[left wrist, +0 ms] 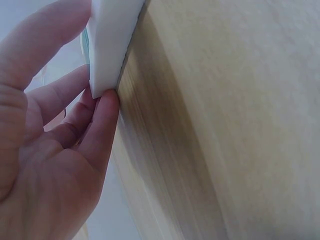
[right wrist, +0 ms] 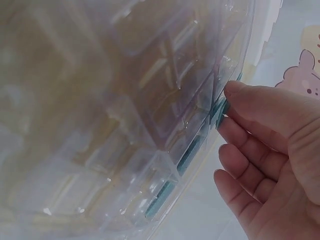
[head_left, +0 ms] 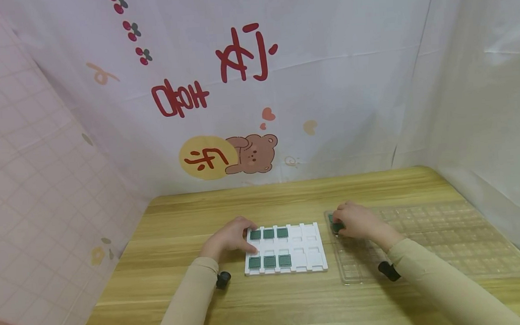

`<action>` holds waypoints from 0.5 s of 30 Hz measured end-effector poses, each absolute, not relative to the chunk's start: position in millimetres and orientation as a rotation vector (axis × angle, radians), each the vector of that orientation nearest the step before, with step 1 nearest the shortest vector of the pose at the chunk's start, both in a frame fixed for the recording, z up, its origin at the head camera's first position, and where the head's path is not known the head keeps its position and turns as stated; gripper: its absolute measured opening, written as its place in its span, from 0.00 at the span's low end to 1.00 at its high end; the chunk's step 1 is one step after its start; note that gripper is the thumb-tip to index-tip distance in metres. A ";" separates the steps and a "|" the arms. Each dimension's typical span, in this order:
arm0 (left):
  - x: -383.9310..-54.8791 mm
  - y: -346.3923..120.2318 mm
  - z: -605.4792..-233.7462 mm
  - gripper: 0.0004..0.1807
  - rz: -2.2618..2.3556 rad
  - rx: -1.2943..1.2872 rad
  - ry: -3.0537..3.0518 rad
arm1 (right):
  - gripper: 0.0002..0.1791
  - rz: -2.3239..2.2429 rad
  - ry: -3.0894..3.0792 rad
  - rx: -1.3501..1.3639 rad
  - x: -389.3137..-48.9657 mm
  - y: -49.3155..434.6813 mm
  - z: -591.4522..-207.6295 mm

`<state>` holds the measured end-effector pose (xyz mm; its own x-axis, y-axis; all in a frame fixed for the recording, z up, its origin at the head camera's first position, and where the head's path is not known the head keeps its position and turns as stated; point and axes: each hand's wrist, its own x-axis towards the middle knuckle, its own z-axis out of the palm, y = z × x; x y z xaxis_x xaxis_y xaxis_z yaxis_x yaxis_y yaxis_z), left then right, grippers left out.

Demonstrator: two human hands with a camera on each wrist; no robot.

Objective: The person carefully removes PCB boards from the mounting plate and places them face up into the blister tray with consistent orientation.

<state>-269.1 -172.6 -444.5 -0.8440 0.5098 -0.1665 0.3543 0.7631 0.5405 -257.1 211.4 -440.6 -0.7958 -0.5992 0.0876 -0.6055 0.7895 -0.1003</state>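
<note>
A chip [right wrist: 218,112], pinched by the right hand [head_left: 361,221] at the clear tray's [head_left: 430,244] far left corner, could be dropped through a slipping hold, while the white tray [head_left: 286,243], gripped at its left edge by the left hand's [head_left: 230,237] parted thumb and fingers, could be skewed by an uneven push.

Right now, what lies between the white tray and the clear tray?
In the head view, only bare tabletop separates the white tray from the clear tray.

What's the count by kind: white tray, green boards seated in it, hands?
White tray: 1
Green boards in it: 6
Left hand plus right hand: 2
Total: 9
Boards at the clear tray not counted; the right hand partly covers them.
</note>
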 end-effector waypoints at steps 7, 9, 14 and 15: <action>-269.0 -171.9 -444.6 0.35 0.739 0.659 2.653 | 0.12 0.204 -2.941 0.976 -255.2 210.5 -438.6; -269.4 -171.8 -444.5 0.35 0.739 0.664 2.654 | 0.11 0.201 -2.943 0.970 -254.7 210.3 -438.1; -269.6 -172.3 -444.3 0.35 0.728 0.665 2.655 | 0.11 0.202 -2.934 0.971 -254.2 209.6 -436.8; -269.5 -172.3 -444.1 0.35 0.724 0.663 2.654 | 0.11 0.208 -2.935 0.973 -254.1 209.5 -436.3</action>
<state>-269.5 -172.3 -444.1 -0.8447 0.5072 -0.1710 0.3501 0.7653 0.5402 -254.1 209.5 -436.3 -0.8022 -0.5914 0.0821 -0.5971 0.7941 -0.1138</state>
